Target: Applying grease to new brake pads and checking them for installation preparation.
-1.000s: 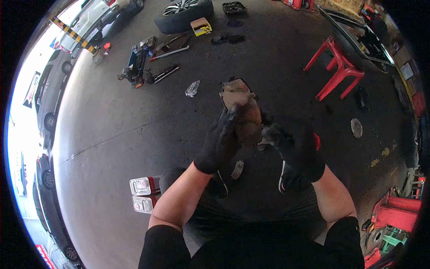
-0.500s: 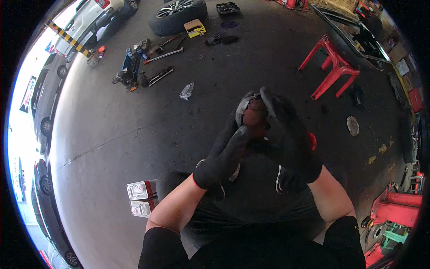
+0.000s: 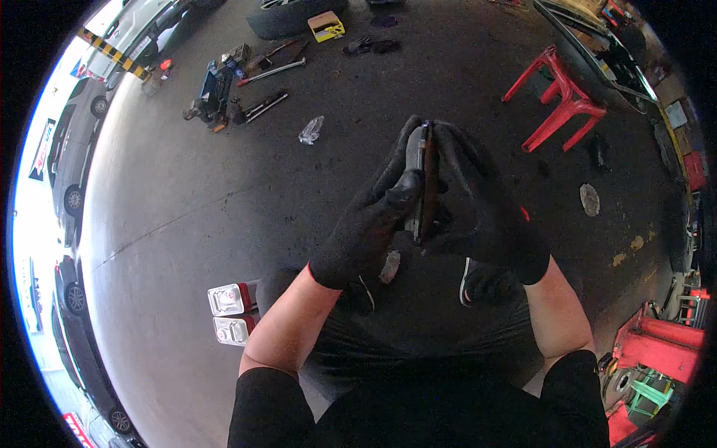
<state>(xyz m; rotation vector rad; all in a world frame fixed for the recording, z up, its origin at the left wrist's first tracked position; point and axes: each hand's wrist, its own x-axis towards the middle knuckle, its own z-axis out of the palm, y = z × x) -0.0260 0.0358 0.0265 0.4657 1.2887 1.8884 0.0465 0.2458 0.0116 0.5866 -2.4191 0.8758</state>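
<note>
A flat brake pad (image 3: 423,209), or possibly a pair pressed together, stands edge-on between my gloved hands, showing pale grey and rusty brown sides. My left hand (image 3: 362,220) grips it from the left with the thumb over the grey side. My right hand (image 3: 493,216) is on its other side, long fingers reaching up to its top edge; some fingertips are hidden. Below the hands, between my shoes, a small pale piece (image 3: 390,266) lies on the dark floor.
Tools (image 3: 216,89) and crumpled plastic (image 3: 311,130) lie ahead left, near a wheel (image 3: 276,22) and yellow box (image 3: 326,27). A red stool (image 3: 559,104) stands right. Two metal cans (image 3: 228,299) sit left of my knee; red equipment (image 3: 657,343) stands lower right.
The held piece has turned from showing its broad brown face to standing upright edge-on. My right hand has moved up along it, and both hands now enclose it from the sides.
</note>
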